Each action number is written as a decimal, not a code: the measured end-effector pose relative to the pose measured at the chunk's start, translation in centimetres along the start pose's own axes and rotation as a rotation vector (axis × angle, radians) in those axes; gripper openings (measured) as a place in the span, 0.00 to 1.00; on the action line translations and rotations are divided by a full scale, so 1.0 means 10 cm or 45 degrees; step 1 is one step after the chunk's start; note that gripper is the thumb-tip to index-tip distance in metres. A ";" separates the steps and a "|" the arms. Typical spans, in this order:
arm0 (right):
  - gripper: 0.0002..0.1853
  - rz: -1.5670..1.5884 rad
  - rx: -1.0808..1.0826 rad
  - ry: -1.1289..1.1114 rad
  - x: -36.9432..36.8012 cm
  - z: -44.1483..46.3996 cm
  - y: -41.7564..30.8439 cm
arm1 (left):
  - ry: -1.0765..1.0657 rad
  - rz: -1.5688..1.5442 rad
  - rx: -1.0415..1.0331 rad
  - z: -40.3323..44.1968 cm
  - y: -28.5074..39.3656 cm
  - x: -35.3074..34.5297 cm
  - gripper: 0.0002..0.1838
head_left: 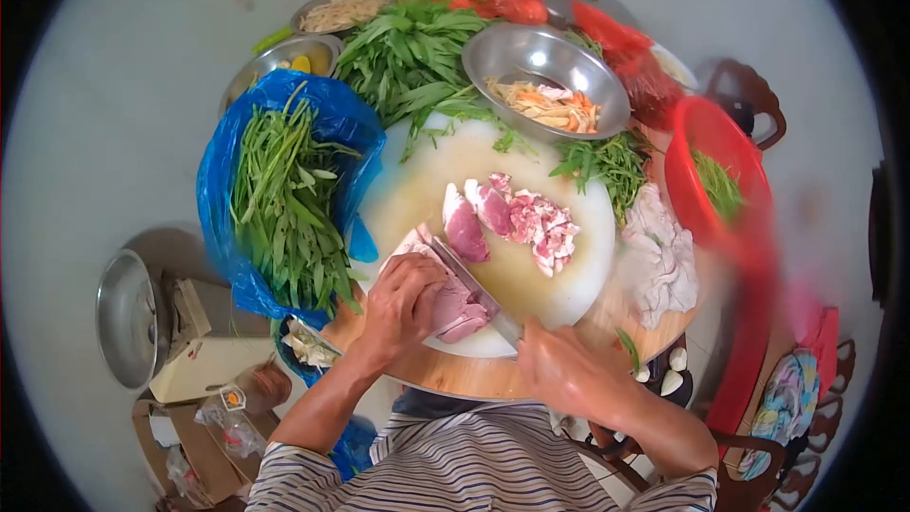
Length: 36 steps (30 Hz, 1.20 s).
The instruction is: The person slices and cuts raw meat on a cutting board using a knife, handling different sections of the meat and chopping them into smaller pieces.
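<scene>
On the round white cutting board [559, 313], my left hand [406, 301] presses with bent fingers on a large piece of pink meat [455, 311]. My right hand [550, 360] is wrapped round the handle of a knife [464, 277]. The blade lies along the right side of the meat, close to my left fingertips. Beyond the knife are two thick meat slices [464, 226] and a pile of small cut meat pieces [543, 228]. The knife handle is mostly hidden in my right fist.
A metal bowl [483, 52] with shredded food stands at the board's far edge, beside leafy greens [408, 57]. Left is a blue bag [213, 180] of greens. A crumpled cloth [659, 256] and a red basket [684, 166] are at the right.
</scene>
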State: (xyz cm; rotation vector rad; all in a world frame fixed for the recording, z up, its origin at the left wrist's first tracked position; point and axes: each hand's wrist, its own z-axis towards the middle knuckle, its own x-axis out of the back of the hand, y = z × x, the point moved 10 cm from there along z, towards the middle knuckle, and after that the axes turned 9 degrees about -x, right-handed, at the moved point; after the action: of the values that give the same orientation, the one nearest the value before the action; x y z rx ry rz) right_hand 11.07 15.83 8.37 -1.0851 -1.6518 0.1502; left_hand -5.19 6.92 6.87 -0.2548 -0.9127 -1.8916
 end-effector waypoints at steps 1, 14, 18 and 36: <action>0.14 -0.042 -0.060 -0.008 -0.01 -0.03 0.03 | 0.000 -0.004 0.011 -0.02 0.00 -0.01 0.11; 0.08 -0.079 -0.122 -0.005 -0.11 -0.21 0.27 | 0.035 -0.033 0.077 -0.03 0.01 0.02 0.10; 0.07 -0.302 -0.192 -0.080 0.11 -0.66 0.45 | 0.035 -0.069 0.058 -0.02 0.00 0.04 0.11; 0.15 0.035 -0.021 0.069 0.12 0.54 -0.07 | -0.053 0.000 0.041 -0.09 -0.18 0.08 0.21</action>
State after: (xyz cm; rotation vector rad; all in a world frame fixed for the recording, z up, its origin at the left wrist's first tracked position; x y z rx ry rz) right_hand 6.24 18.53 7.53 -1.1151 -1.5927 0.1243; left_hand -6.96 6.24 5.80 -0.2761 -0.9702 -1.8758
